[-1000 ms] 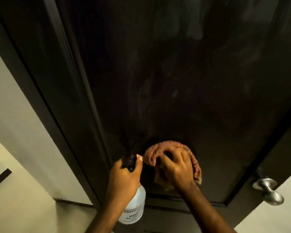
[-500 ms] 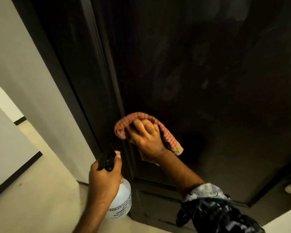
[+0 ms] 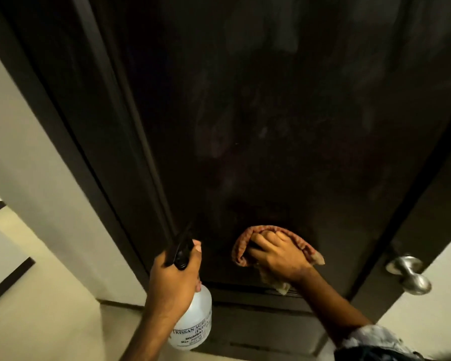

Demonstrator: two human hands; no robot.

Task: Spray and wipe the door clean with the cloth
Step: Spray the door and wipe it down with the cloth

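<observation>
A dark brown door (image 3: 271,113) fills most of the view, with faint smears on its upper panel. My right hand (image 3: 276,259) presses a bunched red checked cloth (image 3: 241,244) flat against the lower part of the panel. My left hand (image 3: 173,280) grips a clear plastic spray bottle (image 3: 195,327) by its black trigger head, held just left of the cloth and a little off the door. The bottle's nozzle points up toward the door.
A dark door frame (image 3: 71,131) runs down the left side beside a pale wall (image 3: 24,157). A round metal door knob (image 3: 409,273) sticks out at the right edge. Pale floor with a dark skirting strip (image 3: 8,281) lies at the lower left.
The cloth and my right hand have slid from the door's left edge back toward the middle of the lower panel. The view swung right, bringing the knob back in. The bottle stays held.
</observation>
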